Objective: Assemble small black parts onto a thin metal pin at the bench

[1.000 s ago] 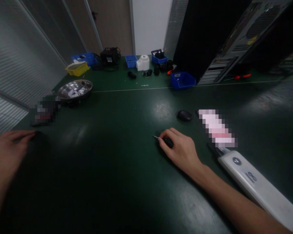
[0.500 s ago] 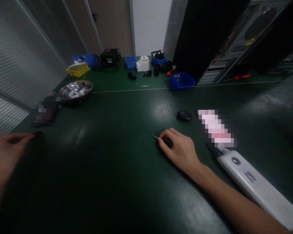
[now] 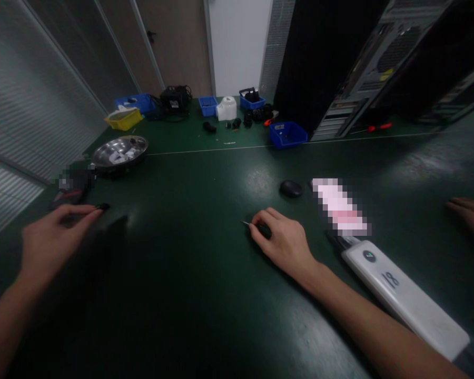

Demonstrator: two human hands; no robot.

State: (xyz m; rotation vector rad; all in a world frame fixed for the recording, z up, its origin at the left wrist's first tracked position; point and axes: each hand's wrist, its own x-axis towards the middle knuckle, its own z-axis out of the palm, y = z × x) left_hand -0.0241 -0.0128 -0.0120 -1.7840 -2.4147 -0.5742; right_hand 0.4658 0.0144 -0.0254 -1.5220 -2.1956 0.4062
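My left hand (image 3: pixel 57 231) is raised over the left part of the dark green table (image 3: pixel 174 263). Between its thumb and fingertips it pinches a small black piece (image 3: pixel 102 206), too small and dark to make out. My right hand (image 3: pixel 282 237) rests on the middle of the table, curled round a dark-handled tool with a thin metal tip (image 3: pixel 245 223). The tip points left, and the fingers hide much of the handle. Just beyond that hand sits a black computer mouse (image 3: pixel 291 189).
To the right lie a white power bank (image 3: pixel 406 295) marked 18, a blurred-out pink item (image 3: pixel 339 205) and another person's hand (image 3: pixel 472 217). A metal bowl (image 3: pixel 140 150) holds pale scraps at the left. Blue bins (image 3: pixel 288 135), a yellow tray (image 3: pixel 124 121) and a white housing (image 3: pixel 226 109) stand farther back.
My left hand has moved right and further into view with the black piece. The right hand keeps its grip on the tool. More of the other person's hand shows at the right.
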